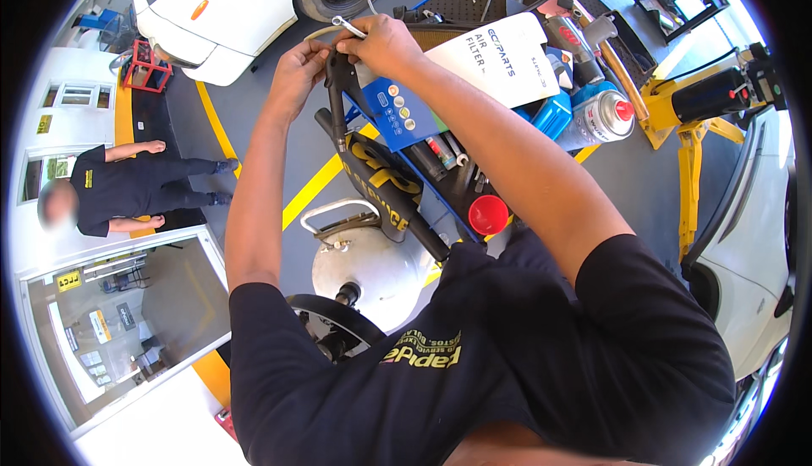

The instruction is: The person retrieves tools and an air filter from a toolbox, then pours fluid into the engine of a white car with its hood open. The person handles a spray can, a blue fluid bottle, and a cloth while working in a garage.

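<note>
The right hand (pixel 391 45) gripped a slim silver tool (pixel 350 28) near a black bar (pixel 337 94); the left hand (pixel 298 75) curled its fingers close beside it, around what I could not tell; next to them a white box (pixel 499 60) bore bold dark lettering, a blue panel (pixel 391 119) round icons; further right was a red-capped, labelled spray can (pixel 589 122).

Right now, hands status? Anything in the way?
Right hand: gripping slim silver tool. Left hand: close by, hold unclear. White packaging beneath right forearm.
</note>
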Available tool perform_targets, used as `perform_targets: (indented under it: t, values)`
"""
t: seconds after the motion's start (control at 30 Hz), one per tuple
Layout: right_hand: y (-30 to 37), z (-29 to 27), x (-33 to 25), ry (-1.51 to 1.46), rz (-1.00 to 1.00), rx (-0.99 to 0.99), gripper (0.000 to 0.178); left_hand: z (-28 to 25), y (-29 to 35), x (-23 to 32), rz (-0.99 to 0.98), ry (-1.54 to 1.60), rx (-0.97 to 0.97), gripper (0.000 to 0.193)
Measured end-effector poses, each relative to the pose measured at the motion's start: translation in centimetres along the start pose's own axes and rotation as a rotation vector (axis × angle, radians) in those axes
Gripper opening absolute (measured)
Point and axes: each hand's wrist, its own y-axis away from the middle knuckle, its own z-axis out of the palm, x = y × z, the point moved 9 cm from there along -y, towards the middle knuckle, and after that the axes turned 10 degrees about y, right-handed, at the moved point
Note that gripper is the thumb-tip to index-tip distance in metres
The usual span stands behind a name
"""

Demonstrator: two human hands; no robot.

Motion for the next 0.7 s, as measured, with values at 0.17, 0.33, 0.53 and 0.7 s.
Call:
perform_targets:
  t: [0.17,0.33,0.53,0.7]
  values:
    - [-0.3,0.6,0.7,-0.004,0.008,0.005,0.015,-0.1,-0.2,-0.8,0.027,0.107,-0.022,0.016]
    - [0.1,0.3,0.6,-0.035,0.066,-0.013,0.022,-1.3,-0.1,-2.0,-0.111,0.069,-0.013,0.025]
    - [3.2,-4.4,-7.9,0.388,-0.055,-0.101,0.032,-3.2,1.1,0.0,-0.104,-0.177,0.111,0.043]
    - [8.6,-19.7,-9.9,0.653,-0.335,-0.14,0.039,-2.5,4.3,6.5,-0.019,-0.405,0.242,0.046]
